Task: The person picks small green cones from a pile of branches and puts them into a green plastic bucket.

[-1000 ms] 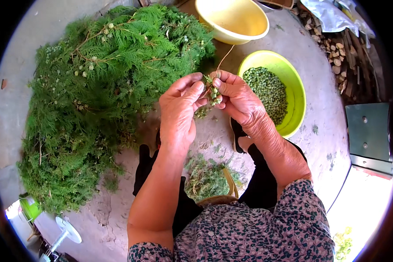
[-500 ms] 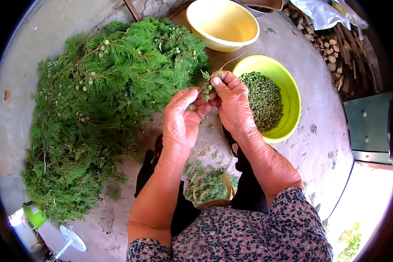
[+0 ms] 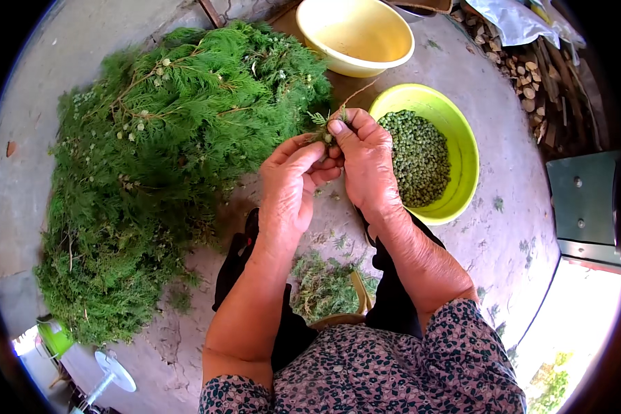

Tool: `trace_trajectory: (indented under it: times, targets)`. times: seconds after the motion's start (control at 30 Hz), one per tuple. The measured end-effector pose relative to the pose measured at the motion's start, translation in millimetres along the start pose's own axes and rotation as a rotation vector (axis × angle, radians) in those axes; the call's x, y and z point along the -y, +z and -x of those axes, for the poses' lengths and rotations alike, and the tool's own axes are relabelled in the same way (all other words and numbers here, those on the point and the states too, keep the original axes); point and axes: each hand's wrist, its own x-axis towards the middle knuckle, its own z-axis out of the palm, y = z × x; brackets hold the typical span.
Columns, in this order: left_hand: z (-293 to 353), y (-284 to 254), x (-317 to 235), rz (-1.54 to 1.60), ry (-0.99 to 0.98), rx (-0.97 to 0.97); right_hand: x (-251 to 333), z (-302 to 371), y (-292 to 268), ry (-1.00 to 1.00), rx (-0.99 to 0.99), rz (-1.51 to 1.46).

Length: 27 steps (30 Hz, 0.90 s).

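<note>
My left hand and my right hand meet in the middle of the view, both pinching one small green sprig with a thin brown stem that sticks up to the right. A big heap of feathery green branches with pale round cones lies on the concrete to the left of my hands. Just right of my right hand stands a lime-green bowl part-filled with small green cones. An empty pale yellow bowl stands beyond it.
A small pile of stripped green sprigs lies between my legs on the concrete floor. Cut firewood is stacked at the upper right. A grey metal box sits at the right edge, and a green-and-white object at the lower left.
Both hands have shifted a little up and right, closer to the lime-green bowl, and still work the sprig between the fingertips. The view has tilted slightly.
</note>
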Motion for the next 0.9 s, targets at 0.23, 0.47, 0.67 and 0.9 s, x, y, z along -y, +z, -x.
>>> trace_trajectory:
  times: [0.23,0.47,0.67,0.9]
  targets:
    - [3.8,1.3,-3.8,0.097,-0.013,0.080,-3.1,-11.4,-11.0,0.223,-0.004,-0.445]
    - [2.1,5.1,5.0,0.052,0.078,-0.029,-3.3,-2.8,1.1,-0.147,-0.075,0.131]
    - [-1.3,4.3,6.0,-0.105,0.149,-0.065,-15.8,-2.9,2.2,-0.325,-0.061,0.352]
    - [-5.1,-3.9,1.7,0.088,0.044,-0.009,-2.2,-7.3,-1.8,0.127,-0.016,-0.175]
